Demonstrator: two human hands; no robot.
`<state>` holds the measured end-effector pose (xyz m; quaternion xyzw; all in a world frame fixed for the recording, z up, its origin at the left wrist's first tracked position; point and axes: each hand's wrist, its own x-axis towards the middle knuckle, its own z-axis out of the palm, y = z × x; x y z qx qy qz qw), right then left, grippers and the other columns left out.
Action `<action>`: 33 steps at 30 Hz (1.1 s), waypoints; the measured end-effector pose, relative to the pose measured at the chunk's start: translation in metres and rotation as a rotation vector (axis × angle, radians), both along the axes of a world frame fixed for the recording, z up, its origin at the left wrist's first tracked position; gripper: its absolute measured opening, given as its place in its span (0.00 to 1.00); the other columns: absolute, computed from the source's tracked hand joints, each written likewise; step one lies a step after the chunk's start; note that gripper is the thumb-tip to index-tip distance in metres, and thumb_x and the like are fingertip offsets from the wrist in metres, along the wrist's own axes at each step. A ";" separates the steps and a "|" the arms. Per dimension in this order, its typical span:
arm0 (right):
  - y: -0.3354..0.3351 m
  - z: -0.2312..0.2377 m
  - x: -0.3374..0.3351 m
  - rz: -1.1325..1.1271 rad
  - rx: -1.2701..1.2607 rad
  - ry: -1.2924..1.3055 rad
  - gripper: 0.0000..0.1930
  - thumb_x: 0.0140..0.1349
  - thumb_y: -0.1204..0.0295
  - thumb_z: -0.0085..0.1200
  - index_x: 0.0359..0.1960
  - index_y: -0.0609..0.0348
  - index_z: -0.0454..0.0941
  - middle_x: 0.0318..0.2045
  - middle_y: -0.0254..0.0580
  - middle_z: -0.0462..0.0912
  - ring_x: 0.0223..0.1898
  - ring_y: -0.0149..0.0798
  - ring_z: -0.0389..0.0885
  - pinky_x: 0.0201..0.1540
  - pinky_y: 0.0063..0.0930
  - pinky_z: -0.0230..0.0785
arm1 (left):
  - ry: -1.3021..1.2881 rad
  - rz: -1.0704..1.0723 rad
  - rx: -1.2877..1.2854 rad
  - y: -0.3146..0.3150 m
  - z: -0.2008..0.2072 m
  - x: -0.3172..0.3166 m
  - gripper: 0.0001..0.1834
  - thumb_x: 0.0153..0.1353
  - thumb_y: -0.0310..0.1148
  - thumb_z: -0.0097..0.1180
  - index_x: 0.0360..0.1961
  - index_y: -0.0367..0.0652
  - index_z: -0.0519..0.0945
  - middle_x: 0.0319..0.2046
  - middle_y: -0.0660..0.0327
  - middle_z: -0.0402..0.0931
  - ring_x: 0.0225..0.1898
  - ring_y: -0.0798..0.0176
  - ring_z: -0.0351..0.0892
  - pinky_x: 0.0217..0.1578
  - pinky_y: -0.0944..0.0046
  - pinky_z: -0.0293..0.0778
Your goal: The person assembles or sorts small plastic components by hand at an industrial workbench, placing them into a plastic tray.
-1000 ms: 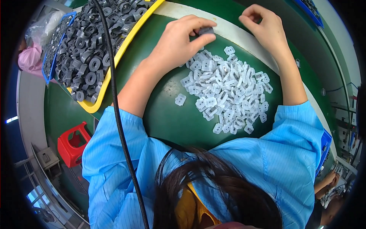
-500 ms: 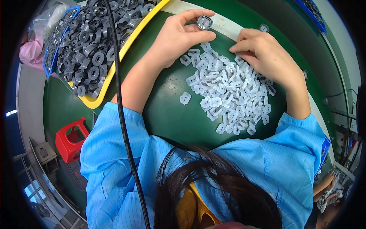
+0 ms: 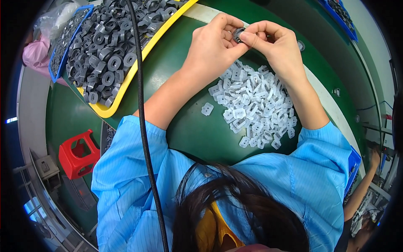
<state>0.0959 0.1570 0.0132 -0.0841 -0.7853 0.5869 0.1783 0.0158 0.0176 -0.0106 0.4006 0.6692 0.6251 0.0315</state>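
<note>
My left hand (image 3: 214, 44) pinches a small grey round plastic part (image 3: 238, 36), its fingers curled behind it. From the other side, my right hand (image 3: 280, 48) closes its thumb and fingers on the same part. Whether a white piece is also between the right fingertips is hidden. Below both hands, a heap of small translucent white plastic pieces (image 3: 252, 111) lies on the green table (image 3: 184, 130). A single white piece (image 3: 207, 109) sits apart, left of the heap.
A yellow-rimmed bin (image 3: 110, 110) full of grey ring parts stands at the left, with a blue tray (image 3: 54, 75) beyond it. A black cable (image 3: 142, 109) hangs across the view. A red stool (image 3: 75, 157) is at lower left. Another person's arm (image 3: 363, 185) shows at lower right.
My right hand has left the white heap and moved up and left to meet my left hand at the grey part. My left hand has shifted slightly right, and the part is turned more edge-on.
</note>
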 end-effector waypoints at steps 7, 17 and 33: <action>0.002 -0.009 -0.003 -0.069 0.049 0.035 0.11 0.52 0.69 0.65 0.33 0.63 0.82 0.19 0.24 0.72 0.24 0.19 0.67 0.26 0.14 0.60 | 0.038 0.031 -0.052 -0.002 0.006 0.006 0.15 0.48 0.25 0.66 0.36 0.33 0.75 0.30 0.57 0.77 0.24 0.70 0.79 0.26 0.71 0.77; 0.034 0.010 0.004 0.352 -0.262 -0.312 0.10 0.54 0.72 0.63 0.35 0.65 0.81 0.26 0.36 0.82 0.26 0.23 0.77 0.32 0.16 0.71 | 0.318 -0.274 -0.123 -0.013 0.005 -0.008 0.19 0.46 0.20 0.67 0.43 0.39 0.81 0.42 0.61 0.70 0.30 0.72 0.76 0.30 0.72 0.75; 0.054 -0.011 0.003 0.319 -0.734 -0.156 0.10 0.55 0.74 0.57 0.40 0.59 0.77 0.33 0.34 0.80 0.33 0.25 0.75 0.39 0.17 0.68 | 0.616 -0.091 -0.101 0.002 0.022 -0.021 0.15 0.53 0.26 0.63 0.43 0.39 0.80 0.36 0.57 0.77 0.37 0.64 0.79 0.37 0.66 0.76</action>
